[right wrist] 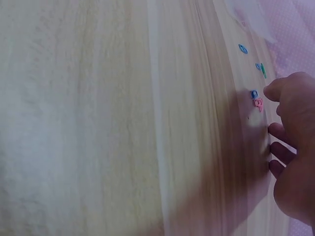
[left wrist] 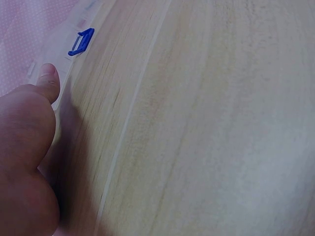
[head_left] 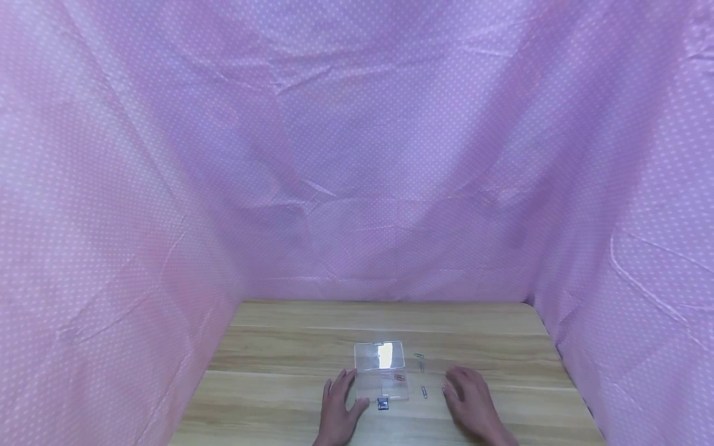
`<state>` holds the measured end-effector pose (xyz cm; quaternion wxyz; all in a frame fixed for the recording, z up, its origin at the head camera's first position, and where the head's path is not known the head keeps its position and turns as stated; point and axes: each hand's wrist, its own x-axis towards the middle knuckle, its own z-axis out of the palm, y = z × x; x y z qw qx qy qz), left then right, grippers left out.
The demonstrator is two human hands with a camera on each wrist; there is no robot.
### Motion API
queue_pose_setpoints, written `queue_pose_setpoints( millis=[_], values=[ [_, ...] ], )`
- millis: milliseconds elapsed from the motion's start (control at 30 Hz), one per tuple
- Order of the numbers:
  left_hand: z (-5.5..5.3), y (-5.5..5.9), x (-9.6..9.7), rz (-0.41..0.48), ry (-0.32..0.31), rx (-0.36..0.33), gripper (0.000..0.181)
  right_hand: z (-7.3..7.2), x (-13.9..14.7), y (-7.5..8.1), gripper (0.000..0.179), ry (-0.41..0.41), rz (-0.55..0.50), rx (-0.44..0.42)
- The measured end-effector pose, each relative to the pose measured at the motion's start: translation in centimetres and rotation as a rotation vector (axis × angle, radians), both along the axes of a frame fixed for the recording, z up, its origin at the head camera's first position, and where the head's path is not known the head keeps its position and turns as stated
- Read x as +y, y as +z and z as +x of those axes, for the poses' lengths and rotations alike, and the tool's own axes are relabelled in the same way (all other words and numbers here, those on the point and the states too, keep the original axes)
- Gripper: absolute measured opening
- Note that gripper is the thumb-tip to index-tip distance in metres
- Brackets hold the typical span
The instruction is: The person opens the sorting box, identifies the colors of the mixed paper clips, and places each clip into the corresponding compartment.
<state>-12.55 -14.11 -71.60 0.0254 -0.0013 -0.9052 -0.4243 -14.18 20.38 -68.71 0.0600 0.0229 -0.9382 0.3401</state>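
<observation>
A clear plastic box (head_left: 368,387) lies on the table with its transparent lid (head_left: 365,356) folded back and a blue latch (left wrist: 82,42) at its front. My left hand (head_left: 337,409) rests along the box's left side, thumb touching the front left corner, fingers extended. Inside the box, at the right, is a reddish paper clip (head_left: 400,377). My right hand (head_left: 471,399) hovers or rests right of the box, fingers loosely bent, holding nothing visible. Close to its fingertips lie a pink paper clip (right wrist: 259,104) and a blue paper clip (right wrist: 254,94).
Between box and right hand lie a green paper clip (head_left: 419,355) and blue paper clips, one (head_left: 424,392) nearer the front. The wooden table (head_left: 279,334) is enclosed by pink dotted cloth (head_left: 362,248) at the back and both sides.
</observation>
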Motion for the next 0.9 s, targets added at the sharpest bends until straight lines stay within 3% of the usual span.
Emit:
queue_pose_setpoints(
  millis=[300, 600, 900],
  values=[
    [0.03, 0.15, 0.14, 0.008, 0.002, -0.018, 0.07, -0.42, 0.37, -0.53, 0.022, -0.006, 0.012, -0.008],
    [-0.01, -0.02, 0.15, -0.011, -0.003, 0.042, 0.07, -0.8, 0.2, -0.74, 0.017, -0.023, 0.033, -0.009],
    [0.01, -0.15, -0.01, -0.003, -0.004, 0.019, 0.07, -1.02, 0.04, -0.89, 0.013, -0.041, 0.032, -0.025]
  ],
)
